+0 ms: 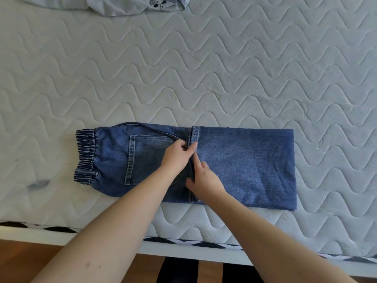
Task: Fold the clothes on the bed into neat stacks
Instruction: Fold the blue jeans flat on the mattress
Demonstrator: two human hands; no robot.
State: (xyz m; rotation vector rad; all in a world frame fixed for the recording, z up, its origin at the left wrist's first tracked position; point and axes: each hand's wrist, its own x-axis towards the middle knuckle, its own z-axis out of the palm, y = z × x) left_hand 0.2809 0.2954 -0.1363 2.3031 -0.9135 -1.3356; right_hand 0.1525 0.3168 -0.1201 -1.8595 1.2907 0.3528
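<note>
I see the folded jeans (244,168) at lower centre on the mattress (204,68). My left hand (176,158) pinches the leg hems at mid-frame; just right, my right hand (205,180) presses them with relaxed fingers.

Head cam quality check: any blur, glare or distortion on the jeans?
Head view: light soft and even, no glare; jeans and both hands, left and right, reasonably sharp; wide-angle bend shows along the mattress edge; pale garment cropped at the top.
</note>
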